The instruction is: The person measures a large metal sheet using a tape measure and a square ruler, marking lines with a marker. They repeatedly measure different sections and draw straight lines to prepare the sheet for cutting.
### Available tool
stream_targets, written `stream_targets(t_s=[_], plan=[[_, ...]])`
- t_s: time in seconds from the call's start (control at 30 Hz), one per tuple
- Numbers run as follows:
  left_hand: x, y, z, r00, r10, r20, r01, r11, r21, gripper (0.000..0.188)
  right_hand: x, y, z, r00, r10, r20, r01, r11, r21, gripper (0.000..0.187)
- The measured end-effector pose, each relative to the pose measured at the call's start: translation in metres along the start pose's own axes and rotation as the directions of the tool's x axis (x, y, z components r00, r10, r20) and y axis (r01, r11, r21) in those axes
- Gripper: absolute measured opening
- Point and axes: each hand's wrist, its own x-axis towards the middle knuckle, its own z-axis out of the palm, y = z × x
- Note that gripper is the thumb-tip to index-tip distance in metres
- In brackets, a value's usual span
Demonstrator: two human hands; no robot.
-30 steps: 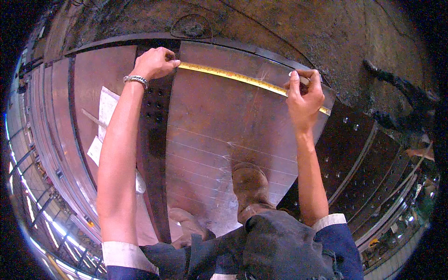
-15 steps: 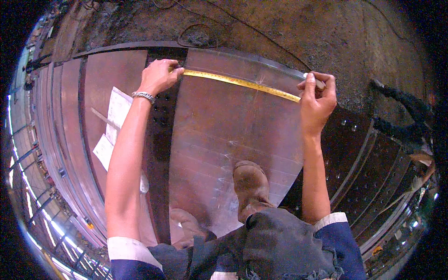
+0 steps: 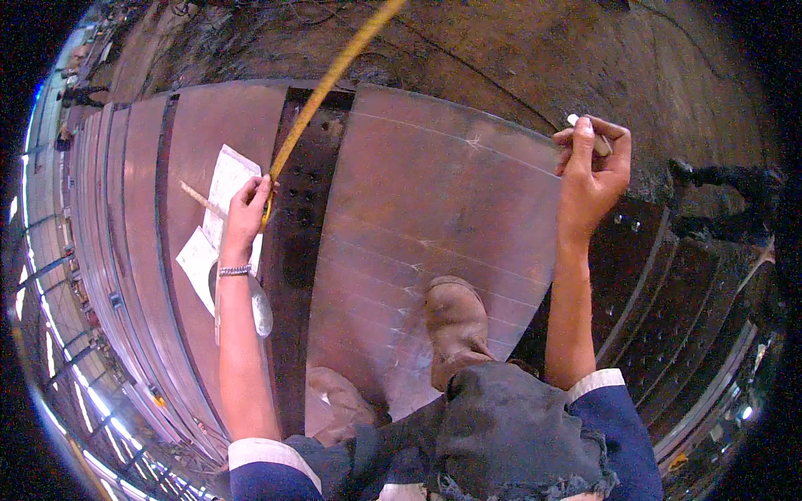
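My left hand (image 3: pixel 244 215) is closed on a yellow tape measure (image 3: pixel 322 92) over the left plate, beside the dark gap. From there its blade rises in a curve, past the far edge of the plates and out of view at the top. Beyond the far right corner of the middle steel plate (image 3: pixel 434 184), my right hand (image 3: pixel 593 175) pinches a white stick of chalk (image 3: pixel 573 120). A beige piece between those fingers is mostly hidden. Thin white lines and small arrow-like marks run across the reddish-brown plate.
Paper sheets (image 3: pixel 230 185) and a thin strip (image 3: pixel 200 199) lie on the left plate, with a rounded grey object (image 3: pixel 262 313) near my forearm. My boot (image 3: pixel 455 317) stands on the middle plate. Dark-clothed legs (image 3: pixel 735 179) show at right. A cable (image 3: pixel 476 75) crosses the floor.
My left hand has come back toward me and left with the tape, which no longer lies across the plate to my right hand but arcs upward. The right hand shifted slightly right.
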Motion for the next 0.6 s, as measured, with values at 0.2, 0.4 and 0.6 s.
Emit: stream_targets(t_s=[0.2, 0.4, 0.6], plan=[[-0.035, -0.035, -0.005, 0.98, -0.193, 0.046, 0.197, 0.914, -0.354, 0.039, -0.026, 0.0, 0.015, 0.989, 0.062, 0.131, -0.058, 0.998, -0.037, 0.008], [-0.056, -0.054, 0.002, 0.933, -0.298, 0.201, 0.359, 0.79, -0.497, 0.036, -0.063, -0.003, 0.042, 0.961, 0.021, 0.275, 0.004, 0.996, -0.091, 0.009], [-0.075, -0.04, 0.027, 0.903, -0.274, 0.33, 0.398, 0.82, -0.41, 0.028, -0.118, -0.011, 0.057, 0.811, 0.138, 0.569, -0.095, 0.99, -0.105, 0.013]])
